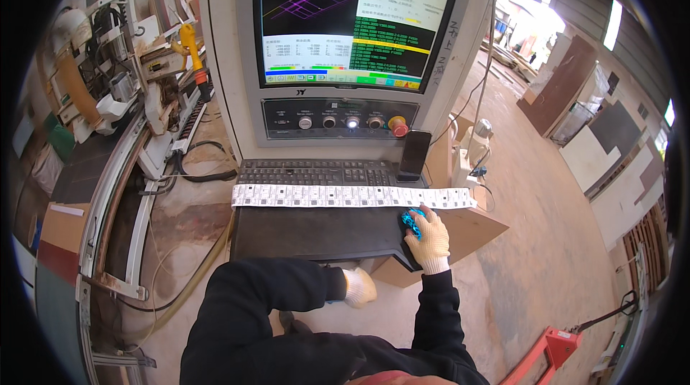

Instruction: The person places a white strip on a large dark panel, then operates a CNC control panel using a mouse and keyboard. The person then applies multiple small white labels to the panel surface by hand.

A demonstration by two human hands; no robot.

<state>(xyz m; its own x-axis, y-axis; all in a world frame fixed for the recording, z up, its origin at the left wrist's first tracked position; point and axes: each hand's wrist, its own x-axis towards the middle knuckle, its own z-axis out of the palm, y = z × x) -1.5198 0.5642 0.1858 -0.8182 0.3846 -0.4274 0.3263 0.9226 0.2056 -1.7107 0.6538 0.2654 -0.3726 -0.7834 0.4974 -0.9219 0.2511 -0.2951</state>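
Observation:
My right hand (429, 240), in a cream knit glove, rests on a blue patterned computer mouse (410, 223) at the right end of a black shelf (316, 233). Its fingers curve over the mouse. Lower down, my left hand (359, 288) hangs just off the shelf's front edge in the same kind of glove, and its fingers are hidden from view. A long strip of printed white labels (345, 196) lies across the shelf, between the mouse and a black keyboard (316, 172). At the keyboard's right end, a dark phone (414, 156) leans upright.
Behind the keyboard stands a control cabinet with a lit screen (352, 22), a row of buttons and a red stop knob (397, 126). Machinery with a yellow handheld tool (190, 51) is at left. Boards (604, 148) lean at right, near a red pallet jack (550, 353).

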